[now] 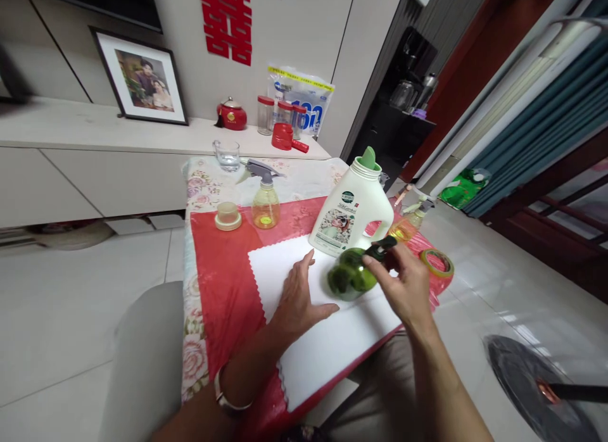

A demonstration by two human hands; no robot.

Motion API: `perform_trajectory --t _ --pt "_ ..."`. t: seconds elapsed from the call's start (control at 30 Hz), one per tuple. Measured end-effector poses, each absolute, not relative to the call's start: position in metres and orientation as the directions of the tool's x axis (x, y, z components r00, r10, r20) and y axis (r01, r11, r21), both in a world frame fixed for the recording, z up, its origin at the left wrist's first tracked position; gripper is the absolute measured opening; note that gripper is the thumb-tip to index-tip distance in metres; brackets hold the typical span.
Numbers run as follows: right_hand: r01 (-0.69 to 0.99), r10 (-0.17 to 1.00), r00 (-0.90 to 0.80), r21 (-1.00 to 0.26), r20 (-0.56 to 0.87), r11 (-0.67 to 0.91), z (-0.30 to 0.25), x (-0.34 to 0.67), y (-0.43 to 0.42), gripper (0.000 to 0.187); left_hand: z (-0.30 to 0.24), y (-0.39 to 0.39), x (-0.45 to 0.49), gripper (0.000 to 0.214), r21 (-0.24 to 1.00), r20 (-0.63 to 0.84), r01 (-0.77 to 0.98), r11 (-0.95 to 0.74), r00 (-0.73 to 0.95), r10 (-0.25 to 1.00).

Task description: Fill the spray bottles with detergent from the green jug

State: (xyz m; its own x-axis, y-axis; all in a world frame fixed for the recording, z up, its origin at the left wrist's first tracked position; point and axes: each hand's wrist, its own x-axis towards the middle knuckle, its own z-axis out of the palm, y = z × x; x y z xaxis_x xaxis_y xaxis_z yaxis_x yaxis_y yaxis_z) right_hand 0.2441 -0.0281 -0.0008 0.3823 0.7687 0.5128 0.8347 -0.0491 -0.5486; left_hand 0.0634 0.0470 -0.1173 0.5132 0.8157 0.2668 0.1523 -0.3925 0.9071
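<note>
My left hand (pixel 297 299) lies flat on a white cloth (pixel 327 340) spread over the red table cover, fingers stretched out. My right hand (pixel 406 284) grips the black trigger head of a green spray bottle (pixel 350 275), which is tipped on its side on the cloth. Just behind it stands a white detergent jug (pixel 346 208) with a green spout.
An amber spray bottle (pixel 265 204), a beige cap (pixel 228 216) and a glass cup (pixel 227 154) sit further back on the table (pixel 223 271). Another spray bottle (pixel 411 217) and a tape roll (pixel 437 262) are at the right edge. A fan (pixel 536 385) stands on the floor at right.
</note>
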Motion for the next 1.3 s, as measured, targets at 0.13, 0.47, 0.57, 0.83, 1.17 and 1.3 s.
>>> perform_trajectory --t 0.13,0.47,0.57,0.83,1.17,1.3 --pt "0.827 0.715 0.475 -0.538 0.513 -0.164 0.013 0.293 -0.042 0.042 -0.119 0.047 0.063 0.089 0.907 0.242 0.182 -0.380 0.512 0.824" --pt "0.693 0.483 0.721 -0.533 0.497 -0.485 -0.001 0.431 -0.043 0.038 -0.127 0.050 0.066 0.054 0.872 0.333 0.189 -0.451 0.446 0.831" --pt "0.668 0.468 0.744 -0.526 0.477 -0.526 -0.009 0.458 -0.036 0.033 -0.127 0.051 0.066 0.053 0.870 0.337 0.195 -0.452 0.435 0.835" --pt "0.677 0.497 0.736 -0.530 0.460 -0.511 -0.025 0.486 -0.019 0.036 -0.129 0.054 0.066 0.052 0.872 0.327 0.205 -0.445 0.434 0.840" --pt "0.661 0.526 0.746 -0.554 0.409 -0.506 -0.039 0.480 -0.014 0.039 -0.127 0.054 0.065 0.051 0.875 0.314 0.214 -0.433 0.430 0.846" --pt "0.638 0.491 0.766 -0.578 0.414 -0.508 -0.043 0.474 -0.017 0.038 -0.128 0.054 0.065 0.052 0.874 0.318 0.208 -0.439 0.439 0.840"
